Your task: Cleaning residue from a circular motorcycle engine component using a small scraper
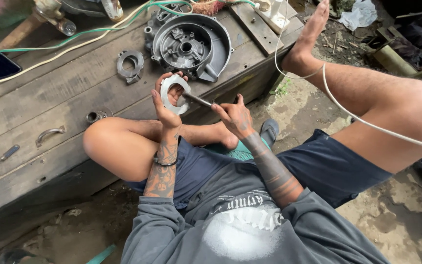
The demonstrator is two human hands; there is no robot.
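Two hands meet over the bent knee in our head view. Our left hand [168, 105] is curled around a flat metal ring [174, 93], fingers closed on its rim and holding it upright. Our right hand [234, 116] is closed around the handle of a slim metal tool [199, 100], whose tip reaches the ring's edge; whether it is a file or a driver we cannot tell. Beyond the hands, on the wooden bench [50, 93], lie a grey engine cover [191, 45] and a second ring part [131, 64]. We judge this step to be working the ring's inner edge; next comes a steady stroke with the ring held firm.
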